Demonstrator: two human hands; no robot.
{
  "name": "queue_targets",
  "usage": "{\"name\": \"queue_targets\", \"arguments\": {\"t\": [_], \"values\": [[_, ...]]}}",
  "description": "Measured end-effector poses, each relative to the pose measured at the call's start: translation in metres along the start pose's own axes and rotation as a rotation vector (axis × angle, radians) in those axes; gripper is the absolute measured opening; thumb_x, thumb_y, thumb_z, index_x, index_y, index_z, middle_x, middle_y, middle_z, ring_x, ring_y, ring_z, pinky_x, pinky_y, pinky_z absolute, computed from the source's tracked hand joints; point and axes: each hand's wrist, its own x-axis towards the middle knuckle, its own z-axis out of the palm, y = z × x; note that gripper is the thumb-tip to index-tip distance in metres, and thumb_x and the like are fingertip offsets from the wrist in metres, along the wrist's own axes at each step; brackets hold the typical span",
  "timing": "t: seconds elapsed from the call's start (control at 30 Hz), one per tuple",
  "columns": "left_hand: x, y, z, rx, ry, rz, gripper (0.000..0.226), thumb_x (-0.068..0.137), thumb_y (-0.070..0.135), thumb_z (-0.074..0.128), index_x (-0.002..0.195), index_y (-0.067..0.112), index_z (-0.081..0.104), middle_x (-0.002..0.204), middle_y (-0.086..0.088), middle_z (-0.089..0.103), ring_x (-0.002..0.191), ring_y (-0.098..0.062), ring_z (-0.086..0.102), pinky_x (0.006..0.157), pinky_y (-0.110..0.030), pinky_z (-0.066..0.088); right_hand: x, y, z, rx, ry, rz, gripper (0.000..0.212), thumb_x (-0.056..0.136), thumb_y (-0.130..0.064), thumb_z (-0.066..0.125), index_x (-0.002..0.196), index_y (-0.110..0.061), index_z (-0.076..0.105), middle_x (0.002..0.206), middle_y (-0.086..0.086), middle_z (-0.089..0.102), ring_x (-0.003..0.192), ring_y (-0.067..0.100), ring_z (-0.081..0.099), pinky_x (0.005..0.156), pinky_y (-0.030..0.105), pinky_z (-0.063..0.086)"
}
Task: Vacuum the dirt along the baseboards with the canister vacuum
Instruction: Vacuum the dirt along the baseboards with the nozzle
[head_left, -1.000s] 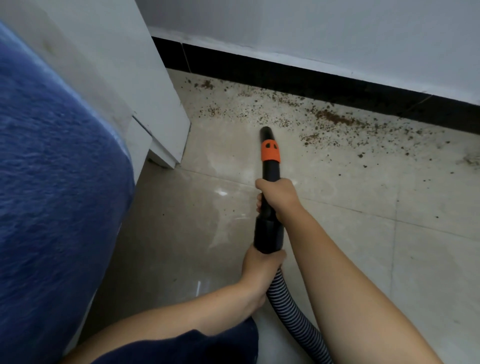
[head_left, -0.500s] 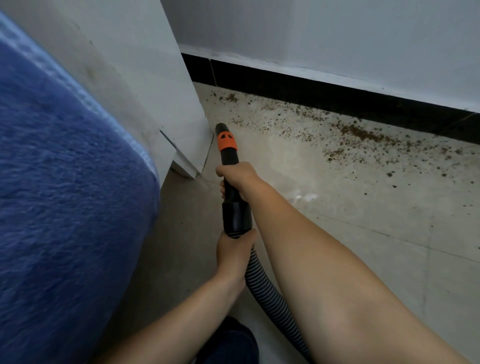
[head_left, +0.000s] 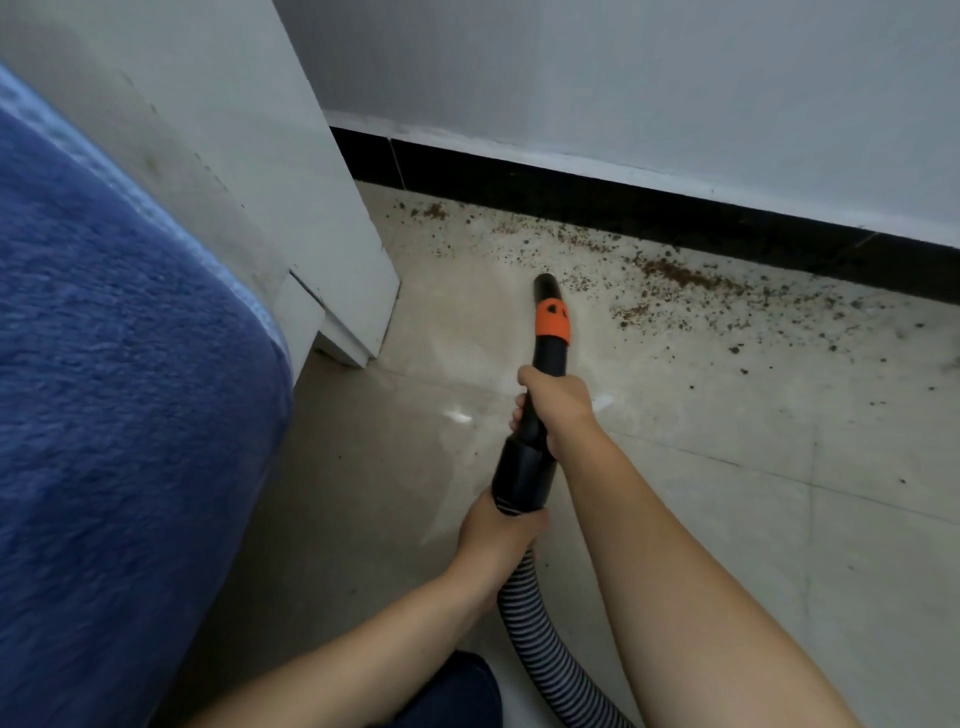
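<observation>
A black vacuum nozzle (head_left: 546, 332) with an orange band points away from me at the tiled floor, its tip at the near edge of the dirt. My right hand (head_left: 558, 402) grips the black tube just behind the orange band. My left hand (head_left: 498, 530) holds the joint where the ribbed hose (head_left: 540, 644) meets the black cuff. Brown dirt crumbs (head_left: 670, 280) lie scattered along the black baseboard (head_left: 623, 208), thickest right of the nozzle tip. The canister itself is out of view.
A blue fuzzy blanket (head_left: 114, 415) covers a bed at the left. A white furniture panel (head_left: 291, 171) stands between the bed and the wall, its foot close to the nozzle's left. Beige tile floor (head_left: 779, 519) stretches to the right.
The nozzle swung left toward the white panel's foot, then back right. Its tip now sits farther from the panel, at the edge of the dirt. Both hands kept their hold.
</observation>
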Motion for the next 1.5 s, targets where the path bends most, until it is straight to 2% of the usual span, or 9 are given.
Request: {"name": "queue_targets", "arguments": {"t": [0.23, 0.43, 0.57, 0.7, 0.93, 1.07, 1.13, 1.27, 1.5], "values": [[-0.004, 0.010, 0.023, -0.030, -0.136, 0.007, 0.032, 0.083, 0.008, 0.060, 0.115, 0.009, 0.058, 0.081, -0.006, 0.061, 0.072, -0.021, 0.057, 0.064, -0.026, 0.046, 0.002, -0.014, -0.033, -0.013, 0.063, -0.013, 0.012, 0.086, -0.005, 0.057, 0.079, -0.005, 0.047, 0.056, 0.009, 0.048, 0.044, 0.021, 0.045, 0.046, 0.029, 0.043], [0.006, 0.017, 0.005, -0.209, -0.030, -0.042, 0.009, 0.083, 0.006, 0.062, 0.090, 0.009, 0.058, 0.066, -0.006, 0.058, 0.055, -0.017, 0.054, 0.052, -0.025, 0.045, 0.011, -0.023, 0.016, -0.160, -0.081, -0.039, 0.014, 0.085, -0.005, 0.058, 0.076, -0.004, 0.047, 0.055, 0.010, 0.047, 0.042, 0.022, 0.044, 0.046, 0.029, 0.041], [0.017, 0.030, -0.013, -0.334, -0.005, -0.030, 0.019, 0.083, 0.007, 0.063, 0.102, 0.005, 0.062, 0.085, -0.016, 0.064, 0.071, -0.024, 0.061, 0.059, -0.029, 0.048, 0.018, -0.036, 0.055, -0.274, -0.192, -0.039, 0.016, 0.085, -0.005, 0.058, 0.075, -0.005, 0.046, 0.057, 0.011, 0.048, 0.042, 0.021, 0.045, 0.045, 0.027, 0.042], [0.028, 0.044, -0.022, -0.421, -0.019, -0.002, 0.025, 0.084, 0.008, 0.064, 0.108, 0.000, 0.060, 0.084, -0.017, 0.060, 0.069, -0.023, 0.059, 0.055, -0.027, 0.048, 0.027, -0.053, 0.079, -0.377, -0.313, 0.004, 0.011, 0.086, -0.006, 0.057, 0.083, -0.005, 0.047, 0.059, 0.009, 0.050, 0.043, 0.018, 0.047, 0.046, 0.025, 0.044], [0.042, 0.061, -0.014, -0.429, -0.101, 0.019, 0.033, 0.085, 0.015, 0.066, 0.116, 0.018, 0.059, 0.106, -0.016, 0.068, 0.097, -0.029, 0.066, 0.084, -0.043, 0.053, 0.043, -0.080, 0.082, -0.529, -0.476, 0.083, 0.008, 0.088, -0.005, 0.054, 0.084, -0.006, 0.046, 0.057, 0.007, 0.048, 0.043, 0.016, 0.046, 0.047, 0.025, 0.044], [0.050, 0.076, -0.015, -0.448, -0.098, 0.071, 0.024, 0.086, 0.014, 0.064, 0.110, 0.017, 0.060, 0.079, -0.004, 0.068, 0.072, -0.020, 0.064, 0.061, -0.032, 0.052, 0.050, -0.095, 0.090, -0.553, -0.521, 0.099, 0.008, 0.088, -0.005, 0.053, 0.083, -0.007, 0.046, 0.058, 0.006, 0.048, 0.044, 0.016, 0.046, 0.049, 0.027, 0.045], [0.055, 0.080, -0.020, -0.450, -0.074, 0.072, 0.018, 0.087, 0.012, 0.063, 0.104, 0.013, 0.061, 0.060, 0.005, 0.061, 0.058, -0.013, 0.058, 0.050, -0.025, 0.044, 0.051, -0.098, 0.097, -0.566, -0.517, 0.069, 0.009, 0.088, -0.004, 0.054, 0.083, -0.007, 0.046, 0.060, 0.007, 0.049, 0.047, 0.017, 0.046, 0.049, 0.029, 0.045], [0.062, 0.074, -0.028, -0.427, -0.022, 0.030, 0.006, 0.085, 0.009, 0.064, 0.089, 0.014, 0.063, 0.055, 0.004, 0.057, 0.056, -0.016, 0.055, 0.050, -0.025, 0.041, 0.050, -0.087, 0.106, -0.542, -0.465, 0.019, 0.010, 0.088, -0.005, 0.056, 0.087, -0.004, 0.046, 0.060, 0.008, 0.050, 0.048, 0.017, 0.048, 0.049, 0.028, 0.044], [0.059, 0.059, -0.020, -0.352, -0.032, -0.097, 0.015, 0.083, 0.005, 0.064, 0.096, 0.011, 0.062, 0.086, -0.016, 0.067, 0.076, -0.028, 0.064, 0.068, -0.035, 0.051, 0.054, -0.062, 0.075, -0.311, -0.242, -0.037, 0.011, 0.085, -0.008, 0.059, 0.082, -0.005, 0.049, 0.058, 0.009, 0.051, 0.044, 0.019, 0.047, 0.046, 0.027, 0.044]]}}
